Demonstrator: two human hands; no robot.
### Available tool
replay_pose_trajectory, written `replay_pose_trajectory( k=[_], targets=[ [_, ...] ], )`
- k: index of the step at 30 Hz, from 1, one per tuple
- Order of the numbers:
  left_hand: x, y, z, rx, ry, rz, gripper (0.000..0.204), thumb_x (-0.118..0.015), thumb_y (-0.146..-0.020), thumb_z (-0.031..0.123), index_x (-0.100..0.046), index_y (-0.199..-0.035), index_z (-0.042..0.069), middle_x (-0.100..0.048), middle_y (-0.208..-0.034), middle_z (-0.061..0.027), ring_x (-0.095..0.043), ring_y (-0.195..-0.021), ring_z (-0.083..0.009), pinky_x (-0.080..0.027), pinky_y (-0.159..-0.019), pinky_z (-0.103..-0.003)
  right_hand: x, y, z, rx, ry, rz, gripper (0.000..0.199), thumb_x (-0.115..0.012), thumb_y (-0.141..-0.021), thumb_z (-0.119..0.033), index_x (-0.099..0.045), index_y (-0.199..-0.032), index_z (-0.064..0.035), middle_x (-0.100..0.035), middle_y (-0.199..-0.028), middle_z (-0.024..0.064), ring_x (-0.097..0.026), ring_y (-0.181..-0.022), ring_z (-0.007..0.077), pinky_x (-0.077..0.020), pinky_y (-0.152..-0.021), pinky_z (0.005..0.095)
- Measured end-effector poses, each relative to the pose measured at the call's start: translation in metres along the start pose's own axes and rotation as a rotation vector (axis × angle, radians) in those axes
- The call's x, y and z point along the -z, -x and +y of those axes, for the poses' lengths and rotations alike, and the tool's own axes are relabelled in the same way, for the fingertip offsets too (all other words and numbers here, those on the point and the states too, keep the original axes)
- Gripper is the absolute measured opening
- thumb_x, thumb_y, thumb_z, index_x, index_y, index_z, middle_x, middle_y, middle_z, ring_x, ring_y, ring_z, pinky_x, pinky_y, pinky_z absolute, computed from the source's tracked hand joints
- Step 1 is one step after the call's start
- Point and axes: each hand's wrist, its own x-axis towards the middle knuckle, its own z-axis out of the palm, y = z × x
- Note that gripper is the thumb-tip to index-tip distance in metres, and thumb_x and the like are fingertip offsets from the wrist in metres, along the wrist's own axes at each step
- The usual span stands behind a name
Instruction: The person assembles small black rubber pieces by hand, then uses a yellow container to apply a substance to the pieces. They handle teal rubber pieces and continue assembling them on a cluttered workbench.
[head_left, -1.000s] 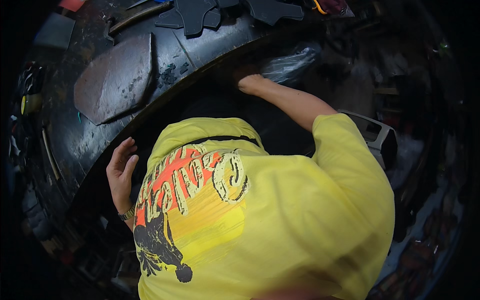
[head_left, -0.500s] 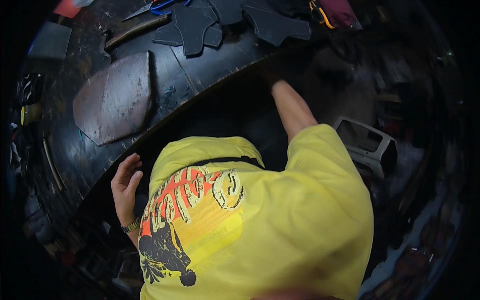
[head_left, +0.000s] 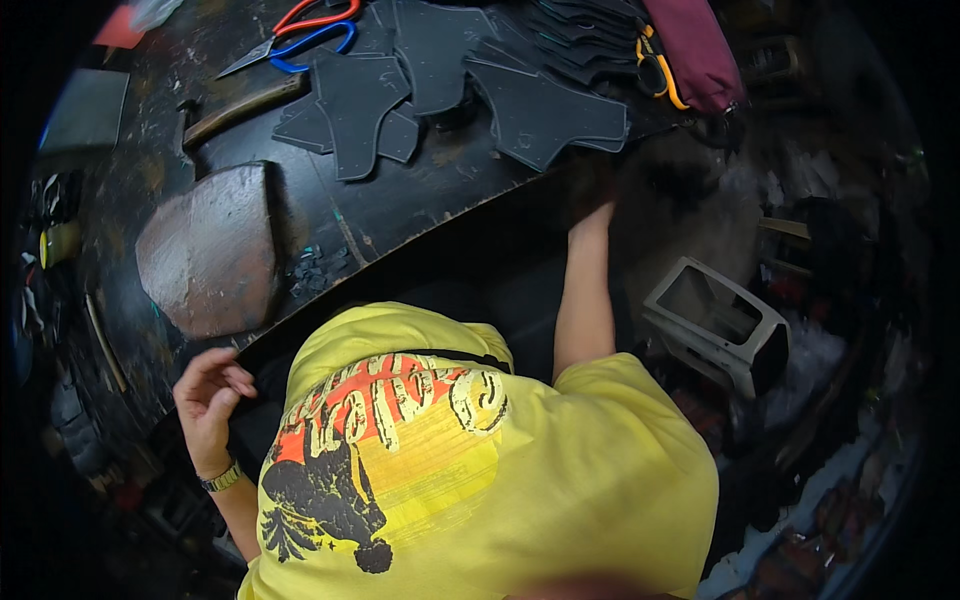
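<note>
My left hand point(head_left: 211, 408), with a gold-coloured watch point(head_left: 222, 477) on its wrist, is at the table's near edge, beside a brown slab with an uneven outline point(head_left: 212, 255). Its fingers are loosely bent, the thumb stands apart, and nothing is in it. My right forearm reaches down past the table edge into shadow. There my right hand point(head_left: 598, 188) is dark and blurred, so its fingers and anything in them are hidden. Above it on the tabletop lie black cut pieces with pale outlines point(head_left: 545, 110).
A hammer with a wooden handle point(head_left: 245, 110), scissors with red and blue handles point(head_left: 318, 38) and yellow-and-black scissors point(head_left: 660, 75) lie on the dark table point(head_left: 440, 175). A maroon bundle point(head_left: 697, 50) is at its far right. A pale open frame point(head_left: 720, 322) stands lower right.
The view has shifted, showing more of the tabletop. My right arm now points straighter ahead and farther right, its hand still in shadow. My left hand appears lower and farther left.
</note>
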Motion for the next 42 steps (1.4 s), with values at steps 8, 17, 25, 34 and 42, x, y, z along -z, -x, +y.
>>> replay_pose_trajectory(
  k=[8, 17, 25, 34, 42],
  targets=[
    [-0.042, -0.067, -0.004, -0.406, -0.881, 0.232, 0.023, -0.070, -0.091, -0.002, -0.071, -0.113, 0.001, -0.067, -0.114, -0.0097, -0.063, -0.110, -0.0229, -0.048, -0.097, -0.033, 0.019, -0.054, -0.042, -0.058, 0.051, -0.061, 0.026, -0.062, -0.096, -0.015, -0.067, -0.116, 0.0007, -0.069, -0.107, 0.0131, -0.069, -0.100, 0.0261, -0.0560, -0.094, 0.0426],
    [-0.051, -0.084, -0.022, -0.472, -0.866, 0.263, 0.018, -0.071, -0.090, 0.000, -0.073, -0.108, 0.003, -0.066, -0.111, -0.0093, -0.063, -0.107, -0.0229, -0.048, -0.095, -0.034, 0.017, -0.055, -0.071, -0.212, -0.072, -0.140, 0.025, -0.065, -0.091, -0.011, -0.068, -0.113, 0.0009, -0.071, -0.104, 0.0149, -0.071, -0.094, 0.0261, -0.0595, -0.086, 0.0398],
    [-0.090, -0.088, -0.001, -0.417, -0.709, 0.205, 0.016, -0.069, -0.091, 0.000, -0.072, -0.106, 0.002, -0.065, -0.112, -0.0097, -0.061, -0.109, -0.0232, -0.046, -0.098, -0.034, 0.018, -0.040, -0.063, -0.487, -0.406, -0.246, 0.032, -0.058, -0.097, -0.020, -0.065, -0.121, 0.0009, -0.069, -0.118, 0.0164, -0.069, -0.106, 0.0312, -0.0563, -0.095, 0.0434],
    [-0.254, -0.154, -0.047, 0.504, -0.325, -0.638, 0.091, -0.073, -0.089, 0.051, -0.039, -0.151, -0.006, -0.045, -0.152, -0.0255, -0.043, -0.142, -0.0342, -0.036, -0.116, -0.041, -0.060, 0.003, 0.006, -0.583, -0.439, -0.005, 0.037, -0.049, -0.104, -0.023, -0.055, -0.134, -0.0025, -0.063, -0.123, 0.0160, -0.061, -0.116, 0.0282, -0.0535, -0.100, 0.0453],
    [-0.302, -0.190, -0.093, 0.523, -0.048, -0.457, 0.078, -0.066, -0.092, 0.054, -0.056, -0.139, -0.007, -0.047, -0.150, -0.0307, -0.041, -0.144, -0.0334, -0.026, -0.119, -0.036, -0.056, 0.038, -0.011, -0.493, -0.355, -0.189, 0.040, -0.054, -0.101, -0.014, -0.053, -0.138, 0.0012, -0.065, -0.107, 0.0104, -0.067, -0.086, 0.0217, -0.0589, -0.078, 0.0347]
  ],
)
